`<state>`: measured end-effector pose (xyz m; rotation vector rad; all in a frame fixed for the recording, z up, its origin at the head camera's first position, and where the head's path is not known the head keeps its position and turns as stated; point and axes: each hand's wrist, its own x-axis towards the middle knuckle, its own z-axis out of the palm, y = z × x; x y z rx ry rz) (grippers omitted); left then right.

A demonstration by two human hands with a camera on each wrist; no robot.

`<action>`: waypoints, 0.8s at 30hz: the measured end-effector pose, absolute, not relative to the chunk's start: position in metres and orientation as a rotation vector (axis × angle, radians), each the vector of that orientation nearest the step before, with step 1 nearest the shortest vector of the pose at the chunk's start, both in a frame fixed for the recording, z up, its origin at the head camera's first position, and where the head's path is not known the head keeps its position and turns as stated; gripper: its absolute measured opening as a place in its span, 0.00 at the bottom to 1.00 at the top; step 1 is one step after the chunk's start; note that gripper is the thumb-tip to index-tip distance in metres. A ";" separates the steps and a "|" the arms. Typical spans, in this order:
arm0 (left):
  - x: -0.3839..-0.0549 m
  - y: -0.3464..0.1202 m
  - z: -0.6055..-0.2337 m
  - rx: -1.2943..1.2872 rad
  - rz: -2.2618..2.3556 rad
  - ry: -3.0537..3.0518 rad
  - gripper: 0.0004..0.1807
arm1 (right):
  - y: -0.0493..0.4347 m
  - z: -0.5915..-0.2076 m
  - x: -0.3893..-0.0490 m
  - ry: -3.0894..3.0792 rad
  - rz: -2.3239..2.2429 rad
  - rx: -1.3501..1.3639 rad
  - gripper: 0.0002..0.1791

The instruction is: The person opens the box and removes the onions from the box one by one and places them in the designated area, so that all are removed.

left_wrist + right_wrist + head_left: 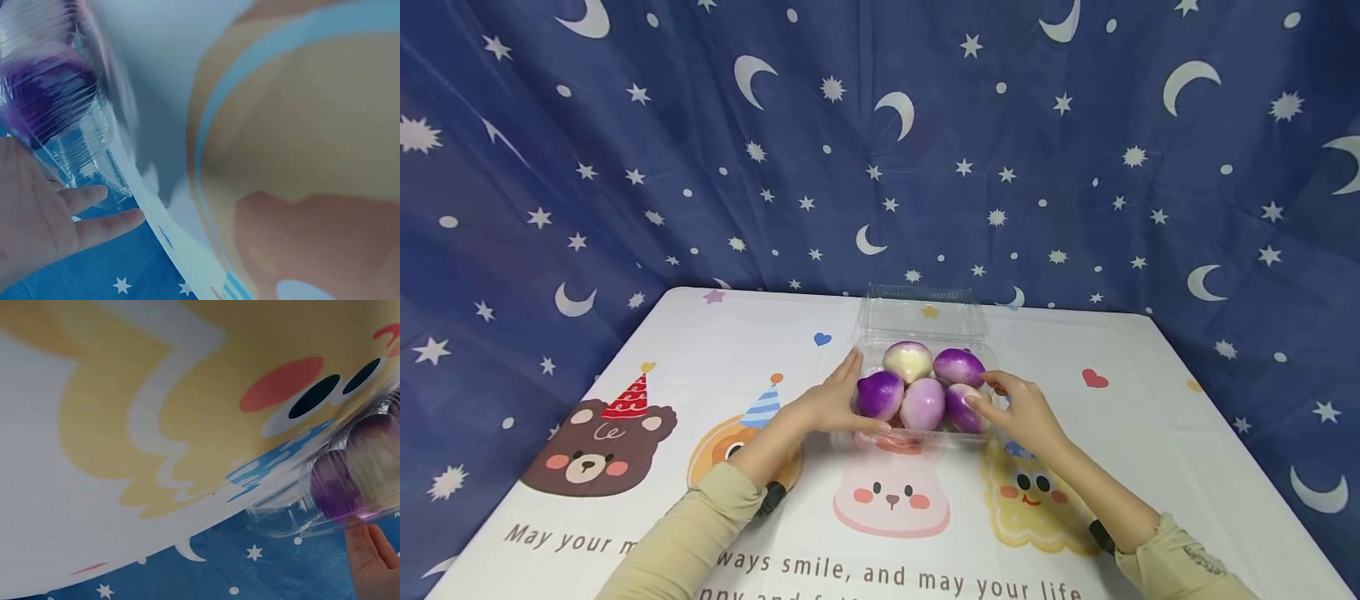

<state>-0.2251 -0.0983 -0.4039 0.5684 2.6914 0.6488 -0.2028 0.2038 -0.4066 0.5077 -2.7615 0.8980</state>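
A clear plastic clamshell box (917, 436) sits on the table with its lid (922, 317) swung up at the back. Several glossy purple-and-white, onion-like pieces (922, 404) fill its base, two behind and the others in front. My left hand (833, 402) lies along the box's left side, fingers extended toward the back and thumb at the front rim. In the left wrist view, straight spread fingers (103, 230) show next to the clear wall. On the other side is my right hand (1022, 410), its fingertips at the right rim and its thumb over the front right purple piece (964, 408).
The white tablecloth (790, 533) carries printed cartoon animals, hearts and lettering. Behind the table's back edge hangs a dark blue curtain (820, 183) with moons and stars. A black strap (771, 498) circles the left wrist, another strap (1101, 536) the right.
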 end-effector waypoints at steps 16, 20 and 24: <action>-0.228 -0.099 -0.399 0.553 0.629 2.674 0.69 | 0.203 -0.402 -0.202 -2.861 0.873 0.538 0.33; -0.227 -0.097 -0.399 0.557 0.644 2.661 0.70 | 0.204 -0.400 -0.204 -2.886 0.823 0.601 0.36; -0.226 -0.097 -0.400 0.550 0.630 2.659 0.70 | 0.203 -0.399 -0.205 -2.896 0.791 0.661 0.35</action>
